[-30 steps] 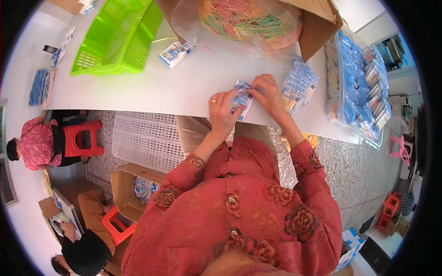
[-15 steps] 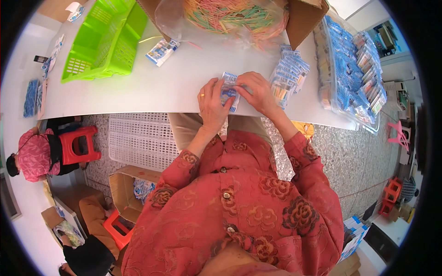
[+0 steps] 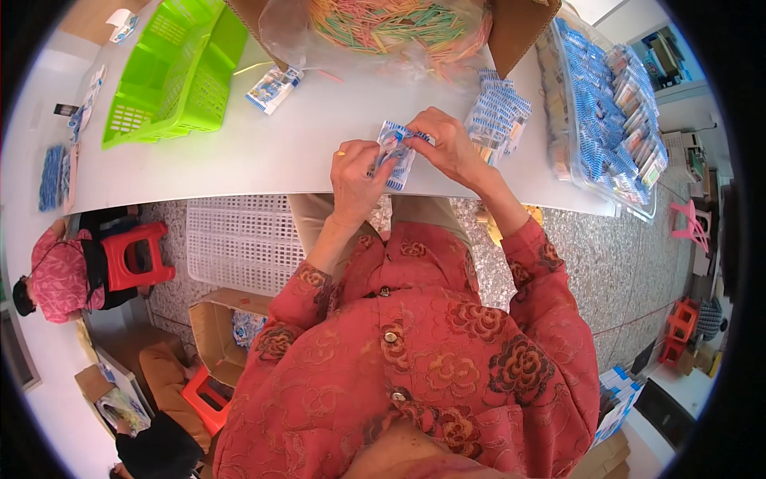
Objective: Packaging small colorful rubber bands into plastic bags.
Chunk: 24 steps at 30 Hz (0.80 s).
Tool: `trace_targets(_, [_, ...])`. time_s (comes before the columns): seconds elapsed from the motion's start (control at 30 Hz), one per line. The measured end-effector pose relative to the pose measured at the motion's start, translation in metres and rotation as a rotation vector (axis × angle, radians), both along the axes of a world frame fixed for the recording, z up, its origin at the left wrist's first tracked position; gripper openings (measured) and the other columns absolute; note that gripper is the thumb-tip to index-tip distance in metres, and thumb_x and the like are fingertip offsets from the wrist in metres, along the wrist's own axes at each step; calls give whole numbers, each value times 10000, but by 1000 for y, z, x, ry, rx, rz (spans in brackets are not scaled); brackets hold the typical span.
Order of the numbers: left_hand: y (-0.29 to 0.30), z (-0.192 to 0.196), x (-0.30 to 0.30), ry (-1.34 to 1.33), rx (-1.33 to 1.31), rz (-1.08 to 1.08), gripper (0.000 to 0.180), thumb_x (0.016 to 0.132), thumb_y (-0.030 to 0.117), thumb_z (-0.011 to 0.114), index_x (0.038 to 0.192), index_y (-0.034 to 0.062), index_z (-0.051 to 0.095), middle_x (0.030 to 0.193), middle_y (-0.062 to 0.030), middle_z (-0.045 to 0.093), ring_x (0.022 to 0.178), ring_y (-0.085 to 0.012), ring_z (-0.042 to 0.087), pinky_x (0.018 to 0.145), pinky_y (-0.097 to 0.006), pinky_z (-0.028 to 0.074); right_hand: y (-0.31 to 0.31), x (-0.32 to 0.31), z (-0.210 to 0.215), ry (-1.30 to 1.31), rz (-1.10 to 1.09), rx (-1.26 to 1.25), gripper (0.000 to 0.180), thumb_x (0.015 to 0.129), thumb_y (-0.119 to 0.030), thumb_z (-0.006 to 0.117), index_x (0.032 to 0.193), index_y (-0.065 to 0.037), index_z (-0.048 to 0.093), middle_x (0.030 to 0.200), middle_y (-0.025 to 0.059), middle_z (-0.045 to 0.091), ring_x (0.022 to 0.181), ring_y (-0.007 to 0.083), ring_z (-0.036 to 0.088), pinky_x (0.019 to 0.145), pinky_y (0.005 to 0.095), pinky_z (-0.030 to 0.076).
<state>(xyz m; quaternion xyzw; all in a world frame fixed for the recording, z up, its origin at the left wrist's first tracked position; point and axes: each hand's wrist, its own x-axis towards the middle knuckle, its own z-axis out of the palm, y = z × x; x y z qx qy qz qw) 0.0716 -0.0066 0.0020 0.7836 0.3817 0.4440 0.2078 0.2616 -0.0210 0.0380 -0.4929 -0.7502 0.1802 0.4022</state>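
Observation:
A small blue-and-white packet (image 3: 396,169) is at the table's near edge, between my two hands. My left hand (image 3: 357,177) has its fingers curled and its thumb against the packet's left side. At the packet's upper right, my right hand (image 3: 448,145) pinches a blue-edged part with thumb and forefinger. What is inside the packet cannot be made out. Just right of my right hand lies a loose pile of similar packets (image 3: 501,112). Another packet (image 3: 273,89) lies farther off to the left.
An open cardboard box (image 3: 523,36) holds a clear bag of pastel sticks (image 3: 391,28). A green basket (image 3: 163,76) stands at left; a clear tub (image 3: 570,164) of packets stands at right. Left below are a white crate (image 3: 239,243), red stools (image 3: 137,255) and other people.
My left fingers have curled in from lying over the packet. My right hand has shifted slightly up, pinching the packet's upper part, which now looks bent.

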Motion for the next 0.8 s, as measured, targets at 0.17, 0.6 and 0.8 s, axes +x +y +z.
trace_targets(0.17, [-1, 7, -5, -131, -268, -38, 154, 690, 57, 752, 796, 1, 656, 737, -78, 631, 656, -194, 592, 594, -289, 462, -6, -6, 18, 44, 5, -57, 138, 772, -53, 690, 892, 0, 647, 799, 106, 616, 769, 250, 575, 661, 338, 453])
trace_targets(0.6, [1, 1, -1, -351, -691, -121, 196, 710, 70, 762, 700, -10, 583, 645, -18, 581, 605, -40, 484, 526, -231, 411, -13, -4, 5, 373, -133, -375, 277, 774, -89, 730, 1016, -22, 612, 850, 20, 621, 715, 65, 522, 633, 223, 453])
trace_targets(0.8, [4, -2, 13, -103, -488, -110, 252, 681, 123, 770, 708, -4, 554, 622, -36, 519, 580, -99, 426, 527, -283, 393, -24, 6, -10, 340, -197, -153, 282, 730, -123, 757, 952, -17, 619, 805, 48, 605, 655, 104, 536, 596, 251, 458])
